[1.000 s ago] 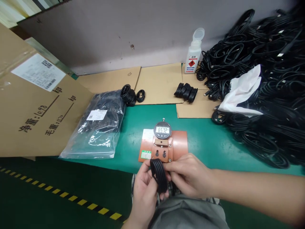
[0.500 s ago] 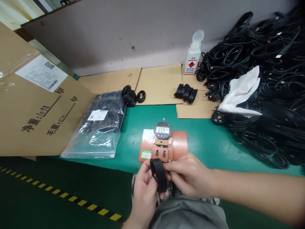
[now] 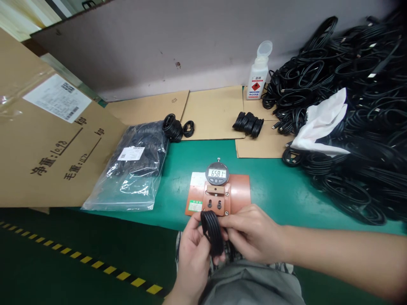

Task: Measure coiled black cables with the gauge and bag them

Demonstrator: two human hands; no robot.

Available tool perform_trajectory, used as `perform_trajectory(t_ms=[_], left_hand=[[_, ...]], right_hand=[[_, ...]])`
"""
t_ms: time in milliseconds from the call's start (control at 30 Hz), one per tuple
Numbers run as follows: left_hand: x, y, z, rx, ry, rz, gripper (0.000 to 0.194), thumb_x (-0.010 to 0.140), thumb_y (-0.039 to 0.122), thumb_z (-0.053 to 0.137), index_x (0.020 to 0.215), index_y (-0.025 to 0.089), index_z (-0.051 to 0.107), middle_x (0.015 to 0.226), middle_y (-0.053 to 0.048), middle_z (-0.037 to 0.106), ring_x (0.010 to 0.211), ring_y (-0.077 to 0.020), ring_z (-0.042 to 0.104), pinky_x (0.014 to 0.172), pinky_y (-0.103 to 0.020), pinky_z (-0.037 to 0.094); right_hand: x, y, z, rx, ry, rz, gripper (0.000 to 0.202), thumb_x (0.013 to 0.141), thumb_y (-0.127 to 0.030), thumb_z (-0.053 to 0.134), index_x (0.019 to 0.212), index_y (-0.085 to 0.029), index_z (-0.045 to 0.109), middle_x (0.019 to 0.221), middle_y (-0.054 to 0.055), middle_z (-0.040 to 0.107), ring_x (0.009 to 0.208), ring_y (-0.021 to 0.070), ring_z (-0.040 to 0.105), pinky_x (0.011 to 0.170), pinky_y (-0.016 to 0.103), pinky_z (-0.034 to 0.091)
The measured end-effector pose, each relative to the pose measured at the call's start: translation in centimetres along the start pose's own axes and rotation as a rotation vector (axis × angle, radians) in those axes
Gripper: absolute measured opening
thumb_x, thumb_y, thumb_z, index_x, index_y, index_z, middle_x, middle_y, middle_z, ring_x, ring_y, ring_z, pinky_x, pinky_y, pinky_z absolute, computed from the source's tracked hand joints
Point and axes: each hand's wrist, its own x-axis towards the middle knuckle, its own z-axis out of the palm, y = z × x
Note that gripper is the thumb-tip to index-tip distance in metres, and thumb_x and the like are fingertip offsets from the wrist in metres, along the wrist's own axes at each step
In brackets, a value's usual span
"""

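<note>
A thick bundle of coiled black cable (image 3: 213, 233) is in my left hand (image 3: 193, 256), whose fingers and thumb are closed around it. My right hand (image 3: 252, 233) is closed in a pinch at the coil's right side; what lies between its fingertips is hidden. Both hands are at the table's front edge, just below a digital dial gauge (image 3: 217, 173). The gauge is mounted on an orange-brown base (image 3: 240, 190) with a small block and screws, and its display seems to read 6581.
At left, a clear bag (image 3: 127, 190) of black cables lies beside a large cardboard box (image 3: 41, 135). Coiled cables (image 3: 248, 124) rest on cardboard sheets (image 3: 213, 110) at the back. An alcohol bottle (image 3: 257, 80), a white glove-like cloth (image 3: 324, 123) and a cable heap (image 3: 359, 84) occupy the right.
The gauge's display has gone from about 6591 to about 6581. Both hands and the cable coil stay where they were; the view has shifted very slightly.
</note>
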Motion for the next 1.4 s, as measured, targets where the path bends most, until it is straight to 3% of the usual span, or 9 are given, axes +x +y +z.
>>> perform_trajectory(t_ms=[200,333,433,533,600,733,900,1033,1400], left_hand=[[-0.1,0.2,0.3,0.008,0.033,0.002,0.035,0.082,0.046,0.074,0.096,0.018,0.059,0.067,0.000,0.067,0.039,-0.0073,0.054,0.037,-0.015,0.041],[-0.4,0.7,1.1,0.024,0.076,0.005,0.037,0.082,0.046,0.074,0.097,0.016,0.058,0.068,-0.003,0.070,0.038,-0.0067,0.055,0.036,-0.012,0.036],[-0.6,0.9,1.6,0.038,0.101,0.004,0.038,0.081,0.046,0.074,0.098,0.016,0.057,0.071,-0.005,0.072,0.038,-0.0066,0.054,0.036,-0.011,0.034],[-0.6,0.9,1.5,0.057,0.107,0.010,0.039,0.081,0.046,0.074,0.099,0.017,0.057,0.072,-0.005,0.073,0.038,-0.0067,0.054,0.036,-0.012,0.034],[-0.5,0.7,1.3,0.064,0.103,0.015,0.039,0.081,0.046,0.074,0.100,0.017,0.057,0.071,-0.004,0.072,0.037,-0.0065,0.054,0.036,-0.012,0.034],[-0.3,0.4,0.9,0.066,0.083,0.021,0.041,0.079,0.048,0.076,0.099,0.018,0.057,0.070,-0.002,0.071,0.036,-0.0066,0.052,0.035,-0.013,0.035],[-0.4,0.7,1.1,0.069,0.094,0.009,0.042,0.080,0.048,0.075,0.100,0.017,0.055,0.074,-0.005,0.072,0.038,-0.0071,0.055,0.036,-0.013,0.034],[-0.6,0.8,1.4,0.064,0.130,-0.006,0.044,0.079,0.048,0.075,0.102,0.016,0.055,0.074,-0.006,0.073,0.037,-0.0066,0.053,0.036,-0.013,0.034],[-0.6,1.0,1.8,0.045,0.132,-0.004,0.044,0.078,0.049,0.076,0.100,0.016,0.056,0.074,-0.007,0.074,0.036,-0.0064,0.053,0.035,-0.012,0.032]], right_hand=[[-0.2,0.1,0.2,0.020,0.031,0.001,0.028,0.084,-0.004,0.044,0.100,-0.016,0.064,0.071,0.001,0.070,0.053,0.0110,0.063,0.050,0.022,0.048],[-0.3,0.1,0.4,0.069,0.225,0.032,0.024,0.087,-0.008,0.045,0.097,-0.015,0.066,0.066,0.001,0.070,0.048,0.0098,0.060,0.047,0.020,0.046],[-0.3,-0.3,0.2,0.073,0.316,0.183,0.021,0.088,-0.011,0.046,0.086,-0.015,0.067,0.067,0.003,0.071,0.053,0.0109,0.064,0.048,0.019,0.048],[-0.2,-1.1,0.1,0.103,0.272,0.351,0.022,0.089,-0.014,0.045,0.084,-0.015,0.067,0.071,0.004,0.072,0.058,0.0118,0.065,0.051,0.019,0.050],[-0.3,-1.6,0.1,0.133,0.219,0.388,0.023,0.089,-0.014,0.045,0.086,-0.015,0.067,0.071,0.003,0.071,0.057,0.0113,0.063,0.051,0.018,0.049],[-0.8,-1.7,0.3,0.154,0.164,0.393,0.024,0.088,-0.013,0.044,0.086,-0.015,0.068,0.069,0.002,0.070,0.051,0.0097,0.057,0.048,0.018,0.044],[-0.9,-0.8,0.4,0.118,0.273,0.375,0.024,0.085,-0.015,0.045,0.078,-0.015,0.068,0.057,0.000,0.062,0.045,0.0090,0.050,0.044,0.019,0.037],[-0.5,-0.7,0.1,0.140,0.334,0.374,0.024,0.084,-0.016,0.044,0.075,-0.016,0.066,0.057,-0.002,0.060,0.046,0.0086,0.050,0.045,0.018,0.039],[-0.7,-0.6,0.1,0.161,0.289,0.374,0.025,0.086,-0.016,0.044,0.078,-0.015,0.067,0.061,0.001,0.065,0.050,0.0117,0.056,0.046,0.021,0.040]])
